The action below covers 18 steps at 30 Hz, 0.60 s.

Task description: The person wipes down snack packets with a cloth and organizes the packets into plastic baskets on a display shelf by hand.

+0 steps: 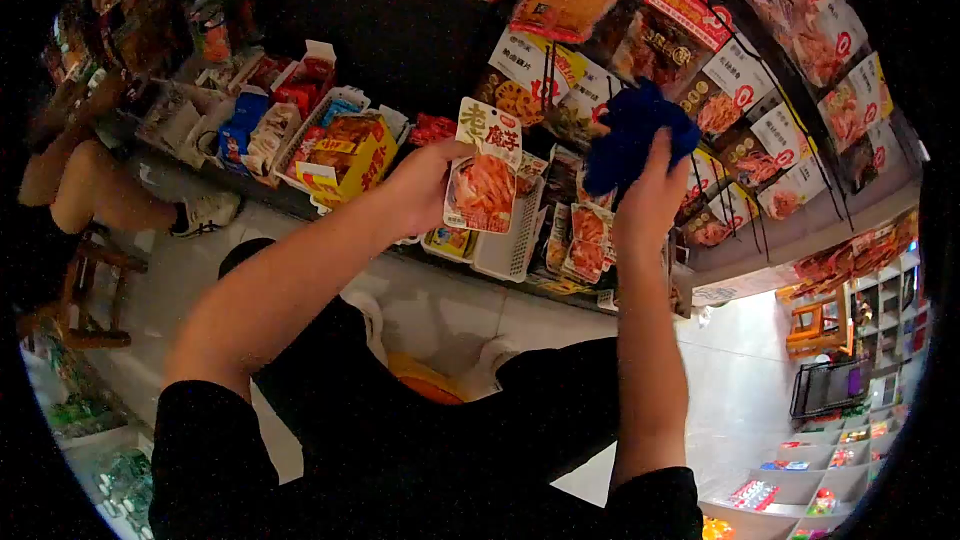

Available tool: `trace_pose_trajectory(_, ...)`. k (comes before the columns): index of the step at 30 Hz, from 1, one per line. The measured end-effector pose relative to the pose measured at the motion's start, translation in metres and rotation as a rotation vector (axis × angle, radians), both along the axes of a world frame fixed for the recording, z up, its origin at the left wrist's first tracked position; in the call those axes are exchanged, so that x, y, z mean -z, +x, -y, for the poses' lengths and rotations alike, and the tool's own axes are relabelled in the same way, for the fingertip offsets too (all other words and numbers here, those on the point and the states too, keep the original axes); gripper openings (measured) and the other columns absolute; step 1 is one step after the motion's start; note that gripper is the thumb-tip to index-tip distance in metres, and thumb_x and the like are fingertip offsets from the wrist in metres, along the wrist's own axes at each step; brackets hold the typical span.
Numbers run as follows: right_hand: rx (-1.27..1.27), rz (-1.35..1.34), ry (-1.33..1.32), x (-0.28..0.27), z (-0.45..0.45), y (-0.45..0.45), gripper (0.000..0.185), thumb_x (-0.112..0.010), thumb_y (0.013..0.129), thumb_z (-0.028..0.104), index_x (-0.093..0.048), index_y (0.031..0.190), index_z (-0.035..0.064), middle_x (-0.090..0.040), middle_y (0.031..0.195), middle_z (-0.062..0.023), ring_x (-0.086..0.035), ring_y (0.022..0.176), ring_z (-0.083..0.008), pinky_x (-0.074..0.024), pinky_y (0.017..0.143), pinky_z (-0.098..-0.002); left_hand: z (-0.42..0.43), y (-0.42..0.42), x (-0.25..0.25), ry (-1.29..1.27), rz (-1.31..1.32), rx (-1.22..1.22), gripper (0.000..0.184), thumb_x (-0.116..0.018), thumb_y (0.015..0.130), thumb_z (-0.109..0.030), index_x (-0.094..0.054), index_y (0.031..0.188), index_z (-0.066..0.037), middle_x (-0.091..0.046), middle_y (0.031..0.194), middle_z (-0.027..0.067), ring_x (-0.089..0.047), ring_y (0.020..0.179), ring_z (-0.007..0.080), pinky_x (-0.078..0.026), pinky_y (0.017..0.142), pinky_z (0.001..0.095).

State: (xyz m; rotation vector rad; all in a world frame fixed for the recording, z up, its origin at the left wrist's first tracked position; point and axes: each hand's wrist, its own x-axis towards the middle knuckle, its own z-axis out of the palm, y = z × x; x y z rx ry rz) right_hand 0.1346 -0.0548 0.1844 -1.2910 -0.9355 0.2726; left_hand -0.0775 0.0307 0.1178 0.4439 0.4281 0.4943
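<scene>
My left hand (425, 190) grips a snack packet (484, 180) by its left edge. The packet is upright, with a white top, large dark characters and a picture of reddish food strips. In my right hand (647, 202) is a bunched dark blue cloth (635, 140), raised in front of the hanging packets. Below and between my hands, a white plastic basket (508, 245) sits on the low shelf. Close to it stand several small red-and-white packets (587, 240), partly behind my right hand.
Hanging snack bags (735, 90) cover the rack at the right and top. To the left on the shelf are a yellow box (355, 155) and a blue packet (240, 125). Another person's leg (120, 185) and a wooden stool (100, 285) are at far left.
</scene>
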Motion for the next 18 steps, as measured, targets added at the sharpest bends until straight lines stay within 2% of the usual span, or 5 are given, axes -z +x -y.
trace_pose_trajectory(1,0.066,0.235,-0.114,0.009,0.016,-0.011,0.031,-0.052,0.091,0.019,-0.050,0.116,0.0011,-0.059,0.111,-0.0104,-0.062,0.078,-0.0190,-0.0516,0.071,-0.0319,0.006,0.001,0.000,-0.015,0.035,0.016,0.033,-0.038,0.095,-0.023,-0.049,0.120,-0.005,-0.057,0.117,0.0142,-0.058,0.105,0.0256,-0.045,0.094,0.0423)
trace_pose_trajectory(3,-0.005,0.424,-0.366,0.031,0.037,-0.054,0.036,-0.056,0.085,0.020,-0.052,0.115,0.0001,-0.054,0.120,-0.0160,-0.058,0.099,-0.0275,-0.0477,0.084,-0.0416,0.017,0.005,0.002,-0.022,0.100,0.035,0.038,-0.038,0.094,-0.032,-0.048,0.124,-0.009,-0.057,0.118,0.0121,-0.057,0.107,0.0277,-0.044,0.095,0.0445)
trace_pose_trajectory(5,-0.185,1.095,-0.339,0.040,0.037,-0.084,0.053,-0.061,0.079,0.031,-0.050,0.123,0.0027,-0.039,0.136,-0.0214,-0.037,0.126,-0.0379,-0.0263,0.103,-0.0534,0.029,0.011,-0.006,-0.027,0.103,0.002,0.041,-0.038,0.094,-0.038,-0.049,0.125,-0.012,-0.057,0.119,0.0104,-0.056,0.107,0.0282,-0.044,0.095,0.0450)
trace_pose_trajectory(8,-0.154,1.098,-0.290,0.048,0.040,-0.091,0.052,-0.062,0.072,0.021,-0.050,0.118,-0.0002,-0.028,0.143,-0.0225,-0.023,0.134,-0.0419,-0.0147,0.106,-0.0578,0.050,0.011,-0.027,-0.058,0.015,-0.100,0.042,-0.038,0.094,-0.043,-0.054,0.121,-0.016,-0.057,0.119,0.0093,-0.057,0.106,0.0262,-0.044,0.094,0.0421)
trace_pose_trajectory(18,-0.273,1.114,-0.215,0.065,0.036,-0.074,0.077,-0.060,0.072,0.024,-0.029,0.138,-0.0013,-0.028,0.144,-0.0210,-0.022,0.134,-0.0398,-0.0112,0.109,-0.0539,0.069,0.020,-0.021,-0.062,-0.076,-0.127,0.046,-0.032,0.094,-0.045,-0.048,0.126,-0.015,-0.053,0.123,0.0097,-0.051,0.115,0.0256,-0.038,0.100,0.0433)
